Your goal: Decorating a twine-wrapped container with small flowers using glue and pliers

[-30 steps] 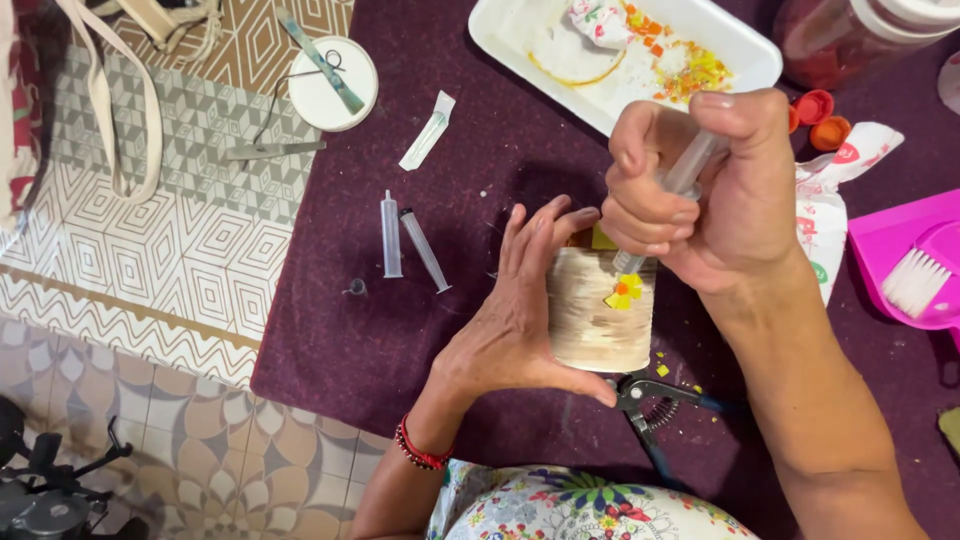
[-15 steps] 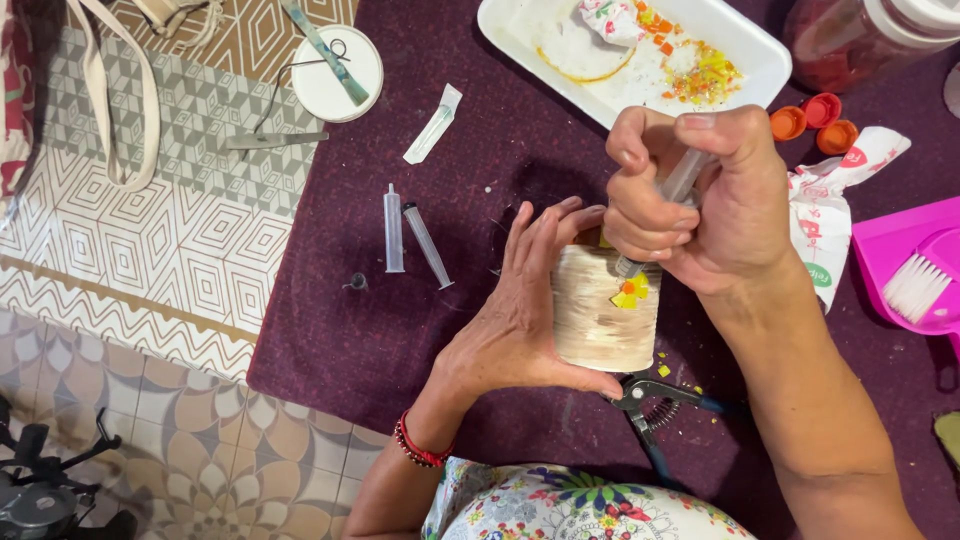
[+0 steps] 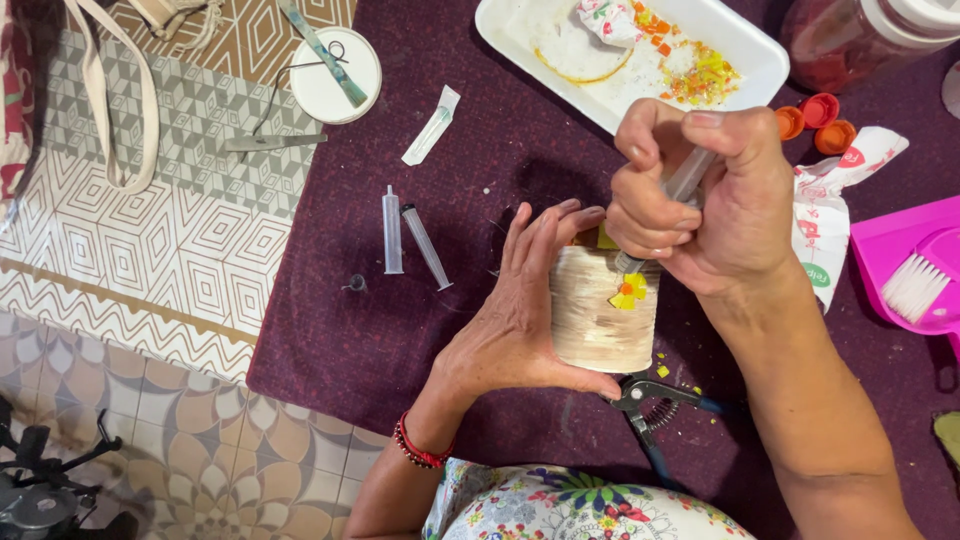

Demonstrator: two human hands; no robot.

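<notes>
Left grip cradling cream jar; right grip fisted round syringe, at 12 o'clock. Risks: hard squeeze flooding yellow flower tile; jar rolling on worktop.

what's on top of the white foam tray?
On the white foam tray: orange and yellow chips, a crumpled printed cloth and a yellowish ring smear. Its near edge is covered by the right hand, which grips a syringe.

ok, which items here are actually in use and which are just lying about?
In use:
left hand steadying the cream jar
right hand squeezing a syringe at the yellow flower mosaic

Lying about:
two empty syringes
pliers
white tray of coloured chips
orange caps
pink dustpan with brush
round lid
</notes>
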